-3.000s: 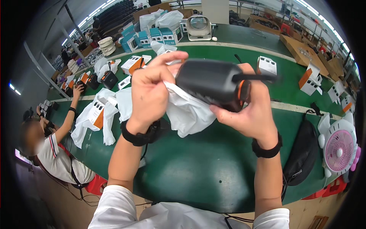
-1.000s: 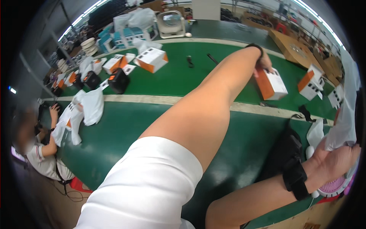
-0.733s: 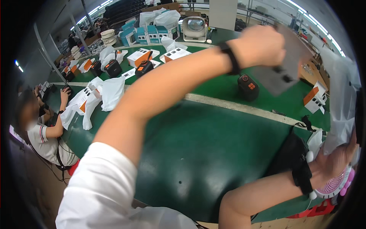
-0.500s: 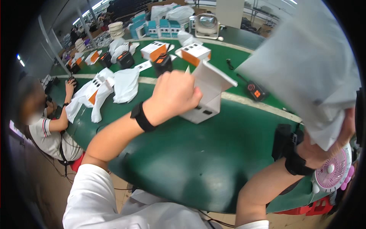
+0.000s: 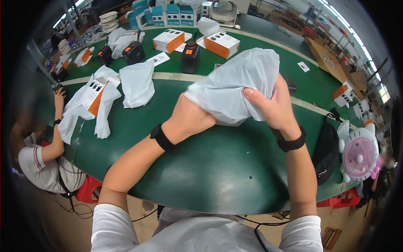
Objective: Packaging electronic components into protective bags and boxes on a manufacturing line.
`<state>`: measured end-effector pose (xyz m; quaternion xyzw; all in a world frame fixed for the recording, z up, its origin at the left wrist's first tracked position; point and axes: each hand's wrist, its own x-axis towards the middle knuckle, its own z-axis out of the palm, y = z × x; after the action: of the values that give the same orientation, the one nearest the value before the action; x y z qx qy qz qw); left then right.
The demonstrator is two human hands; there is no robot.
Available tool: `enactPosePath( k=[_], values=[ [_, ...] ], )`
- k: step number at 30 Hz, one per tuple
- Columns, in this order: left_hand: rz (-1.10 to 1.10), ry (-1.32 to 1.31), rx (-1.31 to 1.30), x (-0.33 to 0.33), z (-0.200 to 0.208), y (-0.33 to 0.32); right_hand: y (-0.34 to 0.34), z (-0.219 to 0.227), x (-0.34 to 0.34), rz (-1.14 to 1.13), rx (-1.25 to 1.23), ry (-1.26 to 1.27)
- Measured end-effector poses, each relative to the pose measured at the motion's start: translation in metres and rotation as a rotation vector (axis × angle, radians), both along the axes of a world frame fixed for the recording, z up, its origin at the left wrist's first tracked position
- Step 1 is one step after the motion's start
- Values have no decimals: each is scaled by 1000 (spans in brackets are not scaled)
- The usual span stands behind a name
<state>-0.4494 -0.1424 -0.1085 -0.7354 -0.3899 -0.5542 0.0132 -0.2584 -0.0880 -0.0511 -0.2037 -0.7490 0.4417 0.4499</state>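
White bag (image 5: 235, 82), pinched by my left hand (image 5: 191, 117) and right hand (image 5: 277, 107), not yet set down; a black device (image 5: 190, 59) stands unbagged.

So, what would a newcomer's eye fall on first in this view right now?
First, probably the crinkled white plastic bag, held up near the centre between the person's left hand and right hand. Next might be the pink-and-white fan at the right, then the upright black device with orange buttons, beyond the pale strip, left of the bag.
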Motion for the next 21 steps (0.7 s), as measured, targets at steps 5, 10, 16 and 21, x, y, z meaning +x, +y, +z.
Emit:
enactPosePath(
  k=[5, 10, 16, 21],
  values=[
    [99, 85, -282, -20, -10, 4, 4, 20, 1, -167, 443, -374],
    [-100, 49, -205, -32, -16, 10, -7, 8, -19, -77, 617, -1007],
    [-279, -46, -507, -31, -23, 8, -26, -38, -9, -413, 1222, -1255],
    [-143, -34, -551, -48, -29, 5, 9, -44, 45, -647, 746, -1232]
  ],
)
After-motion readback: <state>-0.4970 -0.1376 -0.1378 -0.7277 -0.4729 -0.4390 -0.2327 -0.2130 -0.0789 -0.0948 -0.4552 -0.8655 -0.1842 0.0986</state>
